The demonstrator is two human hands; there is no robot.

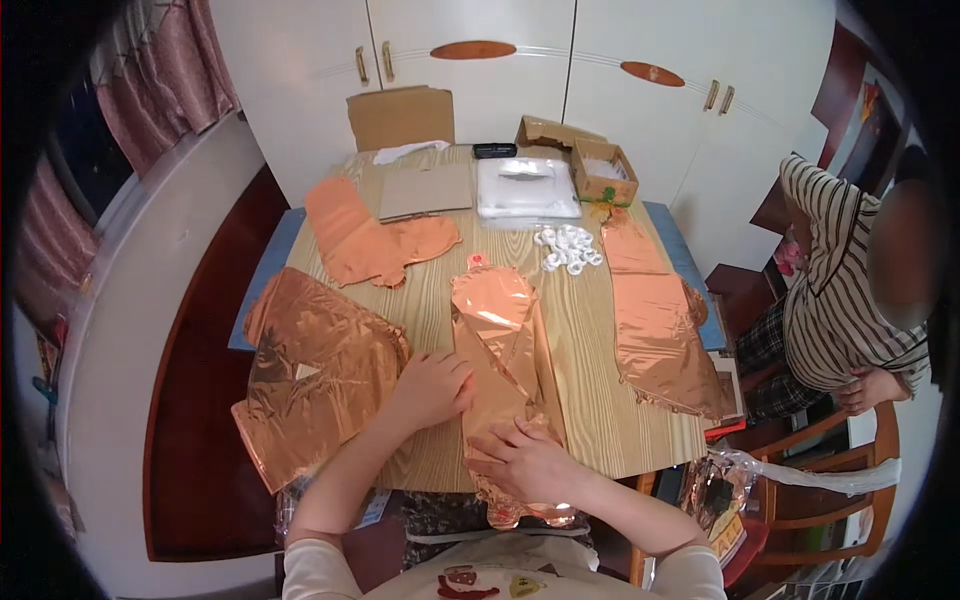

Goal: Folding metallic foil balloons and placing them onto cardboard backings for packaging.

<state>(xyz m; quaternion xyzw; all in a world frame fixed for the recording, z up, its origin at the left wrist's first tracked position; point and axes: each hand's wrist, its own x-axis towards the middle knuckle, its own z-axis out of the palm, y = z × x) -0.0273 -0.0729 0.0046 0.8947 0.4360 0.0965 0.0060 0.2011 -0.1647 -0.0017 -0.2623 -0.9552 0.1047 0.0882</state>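
Note:
A flat, shiny rose-gold foil balloon (pixel 500 345) lies lengthwise in the middle of the wooden table (pixel 590 330), with a small pink valve tab (pixel 478 260) at its far end. My left hand (pixel 432 388) presses down on the balloon's left edge, fingers curled. My right hand (pixel 525 462) lies flat on its near end by the table's front edge. Neither hand lifts it.
More foil pieces lie at the left front (pixel 315 375), at the back left (pixel 370 238) and along the right side (pixel 655 325). White plastic rings (pixel 568 248), clear bags (pixel 527 187), cardboard boxes (pixel 602 172) and a cardboard sheet (pixel 425 190) lie at the back. A person in a striped top (pixel 840 300) sits at the right.

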